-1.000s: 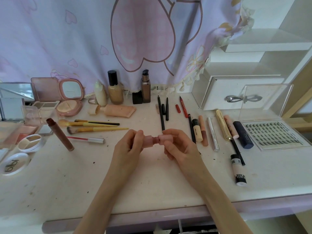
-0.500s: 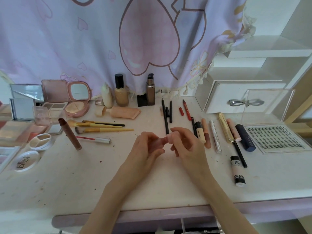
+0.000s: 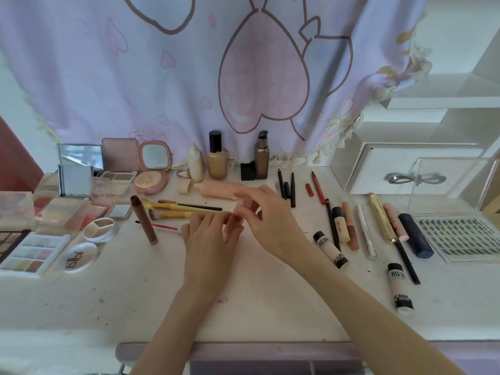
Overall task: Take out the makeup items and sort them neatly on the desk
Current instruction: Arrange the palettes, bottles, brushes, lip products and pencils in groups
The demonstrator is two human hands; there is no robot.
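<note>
My left hand point(image 3: 209, 239) and my right hand point(image 3: 266, 217) meet over the middle of the white desk point(image 3: 243, 307). Between their fingertips they hold a small pink tube point(image 3: 239, 218), mostly hidden by fingers. The left fingers lie along one end and the right fingers curl over the other end. Makeup brushes point(image 3: 184, 209) lie just left of the hands, and a peach squeeze tube point(image 3: 216, 188) lies behind them. Pencils and liners point(image 3: 286, 189) lie to the right behind, and concealers and lip tubes point(image 3: 349, 226) further right.
Palettes and compacts point(image 3: 35, 250) crowd the left side, with mirrors point(image 3: 154, 155) behind. Foundation bottles point(image 3: 216, 158) stand at the back by the curtain. A clear lash case point(image 3: 460, 236) and a white drawer box point(image 3: 405, 171) sit at the right. Two black-capped tubes point(image 3: 400, 288) lie front right.
Both hands have moved away from me and leftward with the pink tube, closer to the brushes. The view has tilted down and left, showing more palettes.
</note>
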